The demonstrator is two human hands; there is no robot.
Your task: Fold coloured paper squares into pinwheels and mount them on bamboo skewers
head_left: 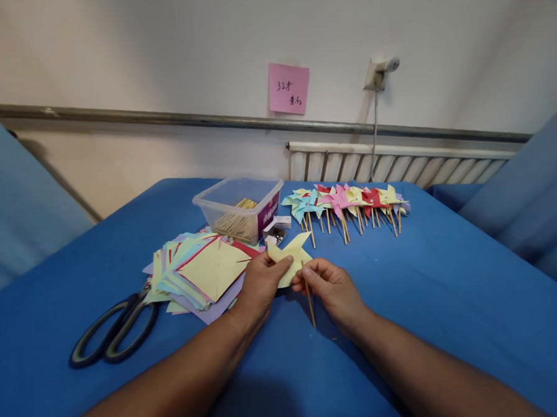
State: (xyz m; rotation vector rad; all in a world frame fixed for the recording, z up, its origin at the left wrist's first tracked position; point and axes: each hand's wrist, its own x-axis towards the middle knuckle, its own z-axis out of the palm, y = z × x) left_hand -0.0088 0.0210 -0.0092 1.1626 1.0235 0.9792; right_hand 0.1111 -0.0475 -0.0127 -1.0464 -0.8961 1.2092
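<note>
My left hand [262, 283] is closed on a yellow paper pinwheel [288, 262], its thumb pressed over the paper. Between the thumb and fingers of my right hand [332, 293] is a thin wooden stick [310, 303], its lower end pointing down toward the table. The stick's upper end lies against the pinwheel; whether it is fastened there I cannot tell. Just behind the pinwheel sits a small open box of metal pins [276, 235]. Left of my left hand lies a pile of cut paper squares [211, 269] in several colours, a yellow one on top.
Large scissors [112, 332] lie at the left, tips under the papers. A clear plastic tub [236, 204] of sticks stands behind the pile. Several finished pinwheels [343, 202] lie at the back right of the blue-covered table [433, 300]. A radiator [397, 165] is beyond.
</note>
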